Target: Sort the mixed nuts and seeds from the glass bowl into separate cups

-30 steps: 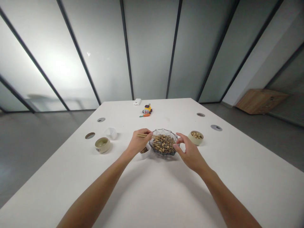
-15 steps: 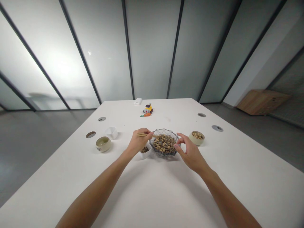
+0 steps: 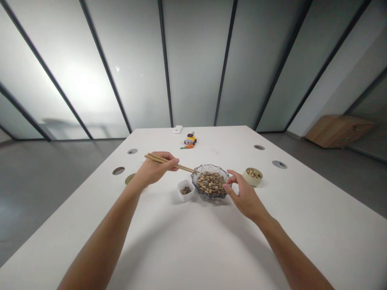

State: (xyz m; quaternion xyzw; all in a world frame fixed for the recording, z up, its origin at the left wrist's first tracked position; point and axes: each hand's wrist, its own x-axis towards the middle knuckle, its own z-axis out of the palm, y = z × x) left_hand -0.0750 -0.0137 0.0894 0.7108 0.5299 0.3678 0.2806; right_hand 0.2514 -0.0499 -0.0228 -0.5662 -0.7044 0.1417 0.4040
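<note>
My left hand (image 3: 159, 167) is closed around a pair of wooden chopsticks (image 3: 186, 167). Their tips reach the left rim of a clear glass bowl (image 3: 208, 168); whether they pinch anything is too small to tell. Mixed seeds in shells (image 3: 211, 183), pale larger ones among dark striped ones, fill the bowl. My right hand (image 3: 242, 194) grips the bowl's right rim, thumb on the near side and fingers curled behind. Just left of the bowl stands a small white cup (image 3: 182, 195) with some dark striped seeds (image 3: 185, 190) in it.
Right of the glass bowl is a cream bowl (image 3: 253, 182) of pale nuts. Another bowl (image 3: 129, 179) is mostly hidden behind my left hand. Farther back lie a yellow toy vehicle (image 3: 190, 139), a toy carrot (image 3: 188, 147) and a white case (image 3: 177, 129). Round holes pierce the white tabletop (image 3: 193, 249).
My left hand has moved left with the chopsticks, from above the white cup, uncovering it and now blocking the bowls at left. My right hand stays at the glass bowl's rim.
</note>
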